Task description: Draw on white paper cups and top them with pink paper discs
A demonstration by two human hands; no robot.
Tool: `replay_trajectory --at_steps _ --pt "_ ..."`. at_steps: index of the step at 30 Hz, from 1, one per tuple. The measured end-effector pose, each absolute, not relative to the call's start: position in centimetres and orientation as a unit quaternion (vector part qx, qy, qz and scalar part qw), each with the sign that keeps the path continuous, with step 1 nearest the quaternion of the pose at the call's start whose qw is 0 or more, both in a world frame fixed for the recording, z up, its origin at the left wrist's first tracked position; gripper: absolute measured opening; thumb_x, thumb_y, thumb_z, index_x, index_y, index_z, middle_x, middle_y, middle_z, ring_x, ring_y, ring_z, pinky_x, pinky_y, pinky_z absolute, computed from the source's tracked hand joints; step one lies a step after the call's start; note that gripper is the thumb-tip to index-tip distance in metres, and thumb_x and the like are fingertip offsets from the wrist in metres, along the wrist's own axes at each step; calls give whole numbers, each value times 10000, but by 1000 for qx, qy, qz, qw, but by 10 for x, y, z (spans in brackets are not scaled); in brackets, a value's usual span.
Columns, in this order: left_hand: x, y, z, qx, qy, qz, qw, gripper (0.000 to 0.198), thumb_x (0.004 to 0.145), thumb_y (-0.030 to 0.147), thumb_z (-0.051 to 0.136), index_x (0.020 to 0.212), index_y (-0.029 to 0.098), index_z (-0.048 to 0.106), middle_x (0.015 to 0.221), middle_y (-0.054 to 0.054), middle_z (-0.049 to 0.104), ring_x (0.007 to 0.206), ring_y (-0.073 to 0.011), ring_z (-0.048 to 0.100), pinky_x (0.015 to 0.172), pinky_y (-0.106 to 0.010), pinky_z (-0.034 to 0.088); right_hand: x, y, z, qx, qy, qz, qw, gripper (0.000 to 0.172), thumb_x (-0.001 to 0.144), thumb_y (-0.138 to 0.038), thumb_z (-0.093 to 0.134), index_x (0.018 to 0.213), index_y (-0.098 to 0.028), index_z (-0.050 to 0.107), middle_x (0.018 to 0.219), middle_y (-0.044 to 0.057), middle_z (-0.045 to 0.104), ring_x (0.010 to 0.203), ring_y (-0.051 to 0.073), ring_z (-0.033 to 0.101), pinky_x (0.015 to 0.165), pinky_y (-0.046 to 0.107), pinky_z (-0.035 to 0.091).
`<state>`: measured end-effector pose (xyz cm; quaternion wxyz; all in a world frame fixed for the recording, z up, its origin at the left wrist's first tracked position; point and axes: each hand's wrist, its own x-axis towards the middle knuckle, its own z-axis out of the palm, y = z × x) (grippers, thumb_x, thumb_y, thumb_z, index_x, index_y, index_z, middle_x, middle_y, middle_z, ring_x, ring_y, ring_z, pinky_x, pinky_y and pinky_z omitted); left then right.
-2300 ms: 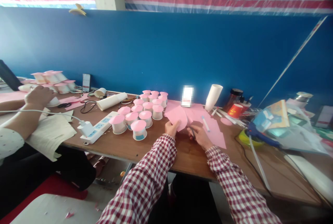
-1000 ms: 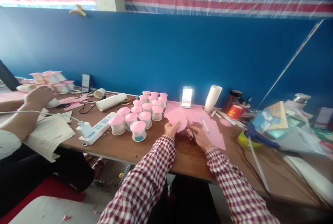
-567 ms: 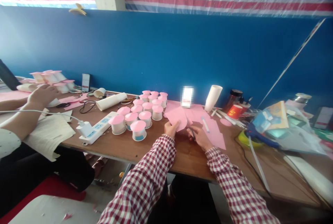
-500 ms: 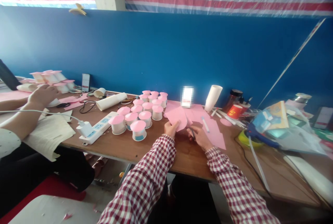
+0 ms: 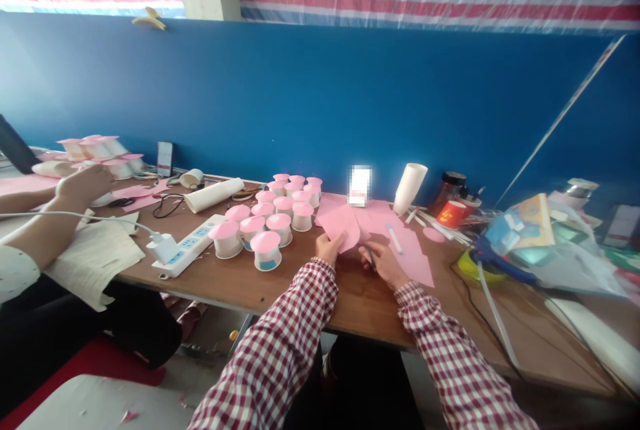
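Head view: the left hand (image 5: 329,248) pinches the near edge of a pink paper piece (image 5: 341,225) just above the table (image 5: 240,280), while the right hand (image 5: 384,262) is clenched on scissors (image 5: 369,254) at the paper's right edge. Pink-topped cups (image 5: 273,217) crowd the left; bare wood lies toward the near edge. A co-worker's hand (image 5: 83,185) stays well apart, far left.

tool in right hand (image 5: 384,262): mostly hidden; white box (image 5: 360,185): blurred; co-worker: cut off left
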<state>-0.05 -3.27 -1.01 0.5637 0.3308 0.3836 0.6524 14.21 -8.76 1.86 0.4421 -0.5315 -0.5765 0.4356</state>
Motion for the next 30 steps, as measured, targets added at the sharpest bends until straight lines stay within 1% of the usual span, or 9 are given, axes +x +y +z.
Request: replay_trajectory --at_steps 3,6,15,23,30 --pt "0 -33 -10 333 382 651 565 456 503 356 844 802 43 702 806 -154 724 736 -229 680 704 -333 552 143 -87 18 -536 -577 433 439 625 663 -610 661 1026 -103 623 609 9 602 503 120 549 452 233 397" --pt "0 -32 -10 333 383 650 565 459 494 353 847 802 44 704 804 -154 724 742 -234 681 720 -343 551 143 -88 19 -537 -580 432 435 617 683 -611 641 1035 -105 620 629 18 613 520 124 566 453 228 389" --pt "1 -33 -10 338 381 643 572 487 480 364 852 814 42 705 830 -163 725 749 -236 686 720 -333 553 142 -91 21 -534 -584 424 442 554 710 -611 622 976 -125 637 623 21 619 521 125 569 458 228 397" --pt "0 -32 -11 342 385 643 567 471 489 367 851 800 43 707 854 -163 726 744 -226 681 711 -329 555 142 -91 21 -532 -584 424 442 587 690 -636 628 969 -121 643 605 10 598 508 123 558 470 237 408" --pt "0 -34 -10 344 382 645 566 456 504 357 844 803 42 704 816 -152 725 727 -220 680 707 -329 554 142 -91 21 -536 -581 424 442 608 679 -644 634 979 -116 644 593 8 593 503 123 550 460 237 396"
